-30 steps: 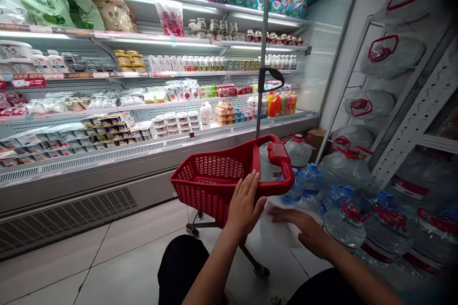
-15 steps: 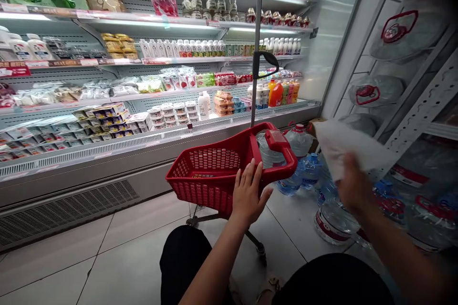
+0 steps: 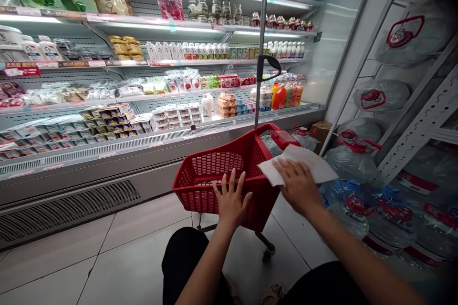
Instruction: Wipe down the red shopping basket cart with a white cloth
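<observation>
A red plastic shopping cart [image 3: 214, 195] stands on wheels in front of me. My left hand [image 3: 231, 205] has its fingers spread against the near side of the basket, by the rim. Over the cart's red handle [image 3: 282, 138] lies a white cloth [image 3: 315, 164], thin and slightly stained. My right hand [image 3: 298, 183] holds it from above, fingers together, at the near end of the handle. The cloth hides much of the handle and that corner of the rim.
A refrigerated display case [image 3: 150, 150] with dairy goods runs along the left and back. Large water bottles [image 3: 350, 209] stand on the floor at right, beside a white metal rack [image 3: 411, 138]. A grey pole [image 3: 263, 33] with a black grip rises behind the cart.
My right hand has brought the white cloth left and down from the air onto the cart's handle. My left hand has slid left along the basket, and the cart has shifted slightly.
</observation>
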A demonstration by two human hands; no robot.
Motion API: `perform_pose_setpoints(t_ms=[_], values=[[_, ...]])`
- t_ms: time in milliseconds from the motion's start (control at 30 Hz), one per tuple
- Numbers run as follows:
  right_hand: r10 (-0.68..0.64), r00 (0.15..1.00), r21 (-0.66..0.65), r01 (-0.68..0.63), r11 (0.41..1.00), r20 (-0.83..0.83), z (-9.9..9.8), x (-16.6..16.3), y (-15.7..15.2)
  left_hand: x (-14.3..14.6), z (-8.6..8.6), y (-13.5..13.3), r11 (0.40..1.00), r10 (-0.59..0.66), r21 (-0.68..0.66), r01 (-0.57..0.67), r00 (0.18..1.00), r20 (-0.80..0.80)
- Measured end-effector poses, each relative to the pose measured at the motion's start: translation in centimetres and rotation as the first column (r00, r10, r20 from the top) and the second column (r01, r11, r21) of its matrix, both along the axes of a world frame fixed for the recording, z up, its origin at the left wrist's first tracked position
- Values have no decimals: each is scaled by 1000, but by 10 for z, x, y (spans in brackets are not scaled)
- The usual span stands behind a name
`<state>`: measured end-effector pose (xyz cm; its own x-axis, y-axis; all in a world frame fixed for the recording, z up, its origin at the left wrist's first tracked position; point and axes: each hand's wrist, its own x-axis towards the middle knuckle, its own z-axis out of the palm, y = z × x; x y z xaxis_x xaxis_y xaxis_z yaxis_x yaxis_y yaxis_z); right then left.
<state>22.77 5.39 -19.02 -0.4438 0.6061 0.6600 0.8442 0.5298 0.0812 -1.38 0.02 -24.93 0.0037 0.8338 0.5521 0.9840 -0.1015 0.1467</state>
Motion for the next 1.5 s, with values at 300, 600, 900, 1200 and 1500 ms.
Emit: perform_pose_setpoints(t_ms=[300,600,900,1200,1500], values=[[94,990,-50,-90,995,102,-31,-38,11,-48,-7,-4,998,-65,-31,63,995,-71],[-83,996,-4,83,997,-24,-46,-8,59,-91,-19,-12,999,17,-34,-19,997,-70],[364,926,-368,-376,850,-103,-77,-107,5,-37,-30,-19,990,-142,-33,140,988,-65],[69,994,-330,-94,939,-85,-69,18,88,-62,-26,-51,970,-242,-30,240,955,-172],[-60,996,-286,38,958,-70,-77,26,125,-36,-28,-66,954,-299,-16,299,949,-102]])
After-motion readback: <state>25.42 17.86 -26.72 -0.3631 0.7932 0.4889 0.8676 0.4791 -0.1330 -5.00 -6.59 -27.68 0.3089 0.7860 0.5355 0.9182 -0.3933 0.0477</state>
